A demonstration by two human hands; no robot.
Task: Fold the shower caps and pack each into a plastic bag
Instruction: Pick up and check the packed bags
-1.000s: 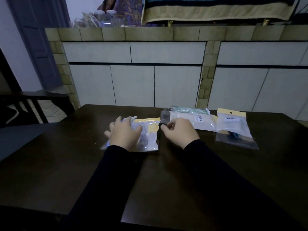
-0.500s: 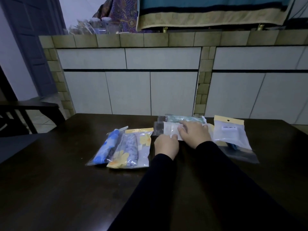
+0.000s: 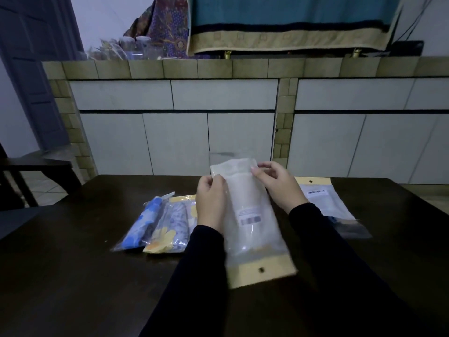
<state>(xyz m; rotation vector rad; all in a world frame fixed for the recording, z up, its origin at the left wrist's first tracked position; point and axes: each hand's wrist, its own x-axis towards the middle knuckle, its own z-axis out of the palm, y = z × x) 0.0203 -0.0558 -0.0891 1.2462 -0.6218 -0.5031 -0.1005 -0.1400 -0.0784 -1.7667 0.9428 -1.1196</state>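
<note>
The bag [image 3: 252, 215] held up was thin clear plastic, cloudy and slightly glossy, with a matt yellow paper-like header [image 3: 263, 272]; the tabletop [image 3: 73, 276] was dark wood with a smooth, dull sheen; the packed bags [image 3: 158, 227] beside it were shiny crinkled plastic; the sleeves [image 3: 340, 251] were matt black cloth; the counter front [image 3: 218, 93] looked like smooth pale tile.
</note>
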